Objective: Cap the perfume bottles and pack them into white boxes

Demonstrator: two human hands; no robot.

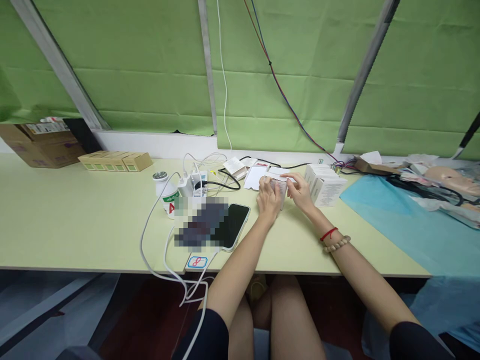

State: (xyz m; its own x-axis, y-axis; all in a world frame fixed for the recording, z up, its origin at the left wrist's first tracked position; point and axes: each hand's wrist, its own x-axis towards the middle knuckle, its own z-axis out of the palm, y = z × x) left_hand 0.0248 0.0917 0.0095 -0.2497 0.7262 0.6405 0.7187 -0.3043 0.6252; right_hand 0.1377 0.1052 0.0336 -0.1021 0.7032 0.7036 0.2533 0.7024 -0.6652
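Observation:
My left hand [268, 196] is wrapped round a small white carton [280, 189] that stands on the pale green table [75, 220]. My right hand [300, 189] touches the carton's top from the right, its fingers pinched on the flap. A red string and a bead bracelet circle my right wrist. Just right of my hands stands a row of white boxes [325, 184]. Flat white sheets [255, 176] lie behind the carton.
A black phone [234, 225] lies left of my arms beside a blurred patch. White cables, a charger block [193, 184] and a small white bottle [167, 194] sit further left. Brown cardboard boxes [41, 142] stand at far left; a blue cloth [405, 220] with clutter covers the right.

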